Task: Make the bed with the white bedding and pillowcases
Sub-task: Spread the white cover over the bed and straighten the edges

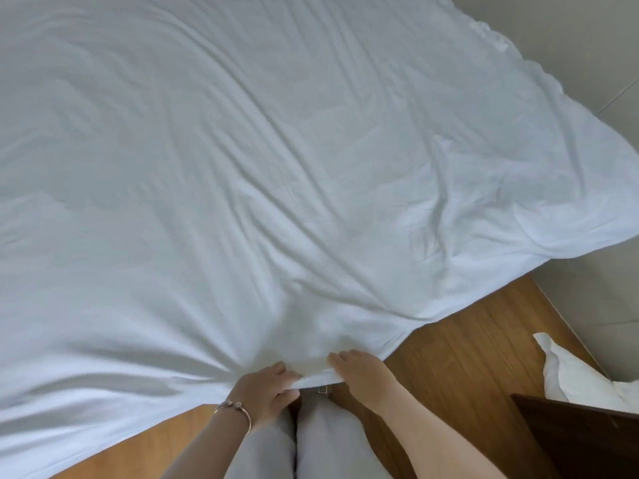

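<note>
A large white duvet (262,174) lies spread over the bed and fills most of the view, wrinkled, with creases fanning out from its near edge. My left hand (266,388), with a bracelet on the wrist, pinches that near edge at the bottom centre. My right hand (363,373) grips the same edge just to the right, fingers curled over the fabric. A small white tag (322,389) hangs from the edge between my hands. The duvet's right corner (587,216) droops over the bed's side.
Wooden floor (460,344) runs along the foot of the bed, meeting pale tiles (594,292) on the right. A dark wooden piece of furniture (581,440) stands at the bottom right with a white pillow (574,375) behind it. My grey-trousered legs (297,444) are below my hands.
</note>
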Demonstrator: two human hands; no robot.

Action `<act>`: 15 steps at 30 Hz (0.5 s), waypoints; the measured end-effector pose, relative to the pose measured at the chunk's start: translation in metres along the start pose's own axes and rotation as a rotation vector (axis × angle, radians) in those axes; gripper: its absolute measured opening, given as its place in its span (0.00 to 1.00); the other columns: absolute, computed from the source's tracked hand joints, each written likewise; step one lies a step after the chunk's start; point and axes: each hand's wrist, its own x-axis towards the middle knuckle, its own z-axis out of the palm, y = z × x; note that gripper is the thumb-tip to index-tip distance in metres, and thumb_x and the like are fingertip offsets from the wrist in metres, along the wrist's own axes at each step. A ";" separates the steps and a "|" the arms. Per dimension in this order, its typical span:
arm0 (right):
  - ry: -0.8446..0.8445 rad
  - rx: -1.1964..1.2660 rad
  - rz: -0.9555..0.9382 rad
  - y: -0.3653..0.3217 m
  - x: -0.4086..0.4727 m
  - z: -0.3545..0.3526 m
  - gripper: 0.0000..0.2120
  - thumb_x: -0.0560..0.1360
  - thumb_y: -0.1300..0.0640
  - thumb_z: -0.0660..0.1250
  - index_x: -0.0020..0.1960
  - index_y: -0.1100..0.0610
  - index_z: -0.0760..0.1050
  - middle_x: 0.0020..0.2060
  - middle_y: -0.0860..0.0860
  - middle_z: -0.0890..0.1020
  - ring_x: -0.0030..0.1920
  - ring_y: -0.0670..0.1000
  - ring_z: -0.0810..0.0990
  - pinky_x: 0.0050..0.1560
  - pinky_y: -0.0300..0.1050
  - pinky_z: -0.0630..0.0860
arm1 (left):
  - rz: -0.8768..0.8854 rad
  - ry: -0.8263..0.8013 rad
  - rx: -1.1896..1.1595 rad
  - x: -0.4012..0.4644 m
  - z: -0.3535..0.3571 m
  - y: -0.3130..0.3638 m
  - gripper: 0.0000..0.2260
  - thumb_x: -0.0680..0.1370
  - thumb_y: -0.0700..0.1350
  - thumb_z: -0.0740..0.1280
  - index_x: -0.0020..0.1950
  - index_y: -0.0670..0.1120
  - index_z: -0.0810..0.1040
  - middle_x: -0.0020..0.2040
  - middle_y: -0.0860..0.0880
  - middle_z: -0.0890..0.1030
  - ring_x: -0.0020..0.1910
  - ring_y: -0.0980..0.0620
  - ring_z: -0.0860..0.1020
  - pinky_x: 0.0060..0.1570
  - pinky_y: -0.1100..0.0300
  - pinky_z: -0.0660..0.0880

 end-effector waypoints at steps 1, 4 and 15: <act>-0.109 0.016 0.029 -0.004 -0.002 0.009 0.22 0.77 0.67 0.59 0.69 0.56 0.64 0.60 0.56 0.75 0.59 0.59 0.75 0.59 0.52 0.72 | -0.014 -0.063 0.004 0.002 0.005 0.002 0.17 0.81 0.56 0.55 0.70 0.61 0.67 0.59 0.55 0.70 0.60 0.55 0.73 0.56 0.61 0.68; -0.275 0.002 0.114 -0.010 0.006 0.016 0.23 0.79 0.62 0.58 0.72 0.50 0.61 0.65 0.54 0.72 0.65 0.59 0.72 0.63 0.51 0.68 | -0.067 -0.296 0.022 0.014 0.014 0.002 0.20 0.81 0.56 0.55 0.73 0.63 0.62 0.66 0.54 0.67 0.66 0.51 0.70 0.63 0.57 0.67; -0.011 0.293 0.224 -0.041 0.058 -0.011 0.17 0.81 0.59 0.53 0.68 0.50 0.69 0.66 0.48 0.73 0.62 0.52 0.74 0.59 0.47 0.73 | -0.081 0.121 0.273 -0.054 -0.009 -0.108 0.30 0.63 0.48 0.78 0.62 0.54 0.71 0.57 0.53 0.78 0.52 0.52 0.78 0.48 0.61 0.76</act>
